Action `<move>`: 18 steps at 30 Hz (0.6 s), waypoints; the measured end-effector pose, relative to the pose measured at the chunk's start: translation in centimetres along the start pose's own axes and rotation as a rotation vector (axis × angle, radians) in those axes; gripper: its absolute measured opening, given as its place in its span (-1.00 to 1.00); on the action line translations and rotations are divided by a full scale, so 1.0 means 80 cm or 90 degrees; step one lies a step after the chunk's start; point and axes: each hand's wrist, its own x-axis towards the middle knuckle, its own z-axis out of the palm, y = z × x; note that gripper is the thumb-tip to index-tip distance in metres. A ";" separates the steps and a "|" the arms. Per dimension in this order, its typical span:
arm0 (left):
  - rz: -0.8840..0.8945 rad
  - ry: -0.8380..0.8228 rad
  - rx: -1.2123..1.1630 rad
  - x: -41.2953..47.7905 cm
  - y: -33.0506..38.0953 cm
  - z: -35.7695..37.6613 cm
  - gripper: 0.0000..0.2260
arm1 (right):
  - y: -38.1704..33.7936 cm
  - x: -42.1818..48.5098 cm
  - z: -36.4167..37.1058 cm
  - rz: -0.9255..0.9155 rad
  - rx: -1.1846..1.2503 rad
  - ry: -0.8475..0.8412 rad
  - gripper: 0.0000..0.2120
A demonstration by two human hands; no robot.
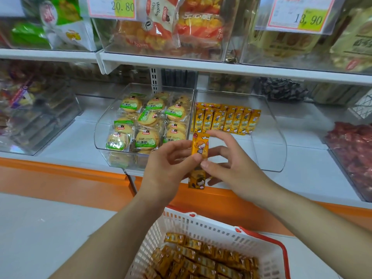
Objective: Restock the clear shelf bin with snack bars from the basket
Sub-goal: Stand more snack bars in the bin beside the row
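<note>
While both the left hand [169,164] and right hand [231,164] pinch the snack bar [200,146], perhaps two, before the clear bin [268,154], best stand it upright beside the row [227,119] already inside.

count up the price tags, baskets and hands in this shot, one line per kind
price tags: 2
basket: 1
hands: 2, left hand and right hand
total: 5

Left tag [112,7] reads 20.80, right tag [302,14] 13.90.
</note>
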 end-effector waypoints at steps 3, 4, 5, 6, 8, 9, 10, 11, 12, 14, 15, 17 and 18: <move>0.020 -0.002 0.058 0.007 -0.001 0.001 -0.60 | 0.001 0.006 -0.009 -0.037 -0.029 -0.012 -0.44; 0.034 0.000 0.095 0.010 -0.001 0.001 -0.60 | 0.001 0.010 -0.015 -0.039 -0.029 0.006 -0.48; 0.055 0.005 0.152 0.014 -0.001 0.001 -0.61 | 0.002 0.016 -0.022 -0.037 -0.022 0.036 -0.51; 0.077 0.017 0.227 0.019 -0.001 -0.001 -0.60 | 0.003 0.026 -0.032 -0.034 -0.014 0.075 -0.52; 0.117 0.051 0.401 0.027 -0.007 -0.006 -0.56 | 0.010 0.052 -0.057 -0.040 -0.037 0.154 -0.53; 0.131 0.063 0.482 0.031 -0.012 -0.009 -0.53 | 0.017 0.069 -0.071 -0.040 -0.072 0.184 -0.53; 0.135 0.067 0.546 0.034 -0.017 -0.012 -0.50 | 0.027 0.088 -0.084 -0.032 -0.116 0.205 -0.53; 0.131 0.064 0.589 0.036 -0.021 -0.013 -0.47 | 0.038 0.107 -0.096 -0.014 -0.160 0.220 -0.52; 0.120 0.060 0.615 0.038 -0.026 -0.014 -0.45 | 0.050 0.127 -0.107 0.010 -0.199 0.233 -0.50; 0.105 0.051 0.649 0.042 -0.034 -0.013 -0.42 | 0.074 0.164 -0.122 0.055 -0.275 0.261 -0.45; 0.106 0.045 0.664 0.044 -0.037 -0.012 -0.43 | 0.084 0.180 -0.126 0.067 -0.315 0.270 -0.43; 0.117 0.038 0.684 0.047 -0.045 -0.011 -0.46 | 0.102 0.209 -0.129 0.075 -0.377 0.281 -0.42; 0.120 0.038 0.692 0.049 -0.048 -0.012 -0.48 | 0.110 0.221 -0.128 0.072 -0.402 0.287 -0.42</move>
